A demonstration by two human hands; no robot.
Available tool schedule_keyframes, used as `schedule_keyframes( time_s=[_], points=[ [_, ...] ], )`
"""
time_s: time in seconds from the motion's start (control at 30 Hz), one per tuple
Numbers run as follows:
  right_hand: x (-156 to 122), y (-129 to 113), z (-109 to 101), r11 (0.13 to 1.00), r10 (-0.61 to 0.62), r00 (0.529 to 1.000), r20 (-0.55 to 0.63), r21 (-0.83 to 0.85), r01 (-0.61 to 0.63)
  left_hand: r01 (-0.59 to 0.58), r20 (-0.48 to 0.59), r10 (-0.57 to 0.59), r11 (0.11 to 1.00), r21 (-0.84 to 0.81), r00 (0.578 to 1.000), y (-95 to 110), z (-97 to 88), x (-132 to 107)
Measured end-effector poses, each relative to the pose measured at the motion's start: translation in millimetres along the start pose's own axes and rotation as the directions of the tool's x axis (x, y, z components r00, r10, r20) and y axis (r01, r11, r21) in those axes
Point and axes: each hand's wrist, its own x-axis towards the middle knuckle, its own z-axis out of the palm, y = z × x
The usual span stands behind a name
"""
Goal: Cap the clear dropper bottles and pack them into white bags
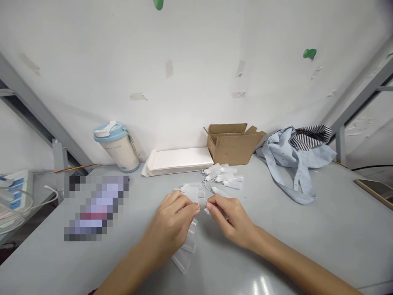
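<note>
A thin, pale loop (pixel 202 200), of wire or cord, spans the gap between my two hands. My left hand (pixel 172 219) pinches its left side between thumb and fingers. From the other side, my right hand (pixel 233 221) pinches the loop, with a small white piece at its fingertips. Below my left hand lie several clear plastic tubes (pixel 182 261), partly covered by the hand; whether they hang from the loop I cannot tell. Just beyond the fingers rests a pile of small translucent white tubes (pixel 229 178) with thin loops, and a smaller cluster of tubes (pixel 192 189) lies to its left.
Along the wall stand a blue-lidded cup (pixel 118 149), a flat white box (pixel 181 159) and an open cardboard box (pixel 235 147). A light-blue cloth bag (pixel 302 159) lies at right, near a phone (pixel 376 191). A pixelated object (pixel 98 209) and a power strip (pixel 20 190) are at left.
</note>
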Motion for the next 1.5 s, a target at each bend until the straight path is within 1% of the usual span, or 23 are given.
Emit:
schedule_keyframes(
  time_s=[0.2,0.5,0.67,0.77,0.93,1.0,1.13,1.3,1.5],
  points=[
    [-1,-1,-1,0.999,0.011,1.0,-0.023,0.042,-0.01,0.016,-0.007,-0.016,0.999,-0.032,1.0,1,-0.1,1],
    [1,-3,-2,0.997,0.047,0.999,0.012,0.064,-0.047,-0.001,0.009,0.002,0.999,-0.048,1.0,0,-0.1,0],
    [0,-4,-3,0.998,0.033,0.999,0.025,0.054,-0.035,-0.006,0.013,0.006,0.999,-0.043,1.0,0,-0.6,1],
    [1,-3,-3,0.999,0.003,1.0,0.023,0.032,-0.004,-0.019,0.009,0.02,0.999,-0.029,1.0,0,0.0,0],
    [1,-1,-4,0.995,-0.08,0.996,0.037,-0.06,0.082,-0.075,0.029,0.074,0.996,0.055,0.997,2,0.8,-2],
    [0,-1,-3,0.99,-0.105,0.994,0.035,-0.09,0.108,-0.089,0.036,0.087,0.994,0.059,0.996,3,0.9,-3],
    [-1,1,-1,0.978,-0.156,0.987,0.028,-0.135,0.158,-0.084,0.037,0.083,0.996,0.031,0.996,6,1.9,-3],
    [-4,1,2,0.959,-0.21,0.976,0.049,-0.182,0.216,-0.067,0.049,0.068,0.997,-0.027,0.996,8,4.4,-5],
    [-7,-2,2,0.939,-0.268,0.963,0.021,-0.216,0.266,0.007,0.07,0.002,0.992,-0.126,0.998,11,1.4,-4]
  ],
)
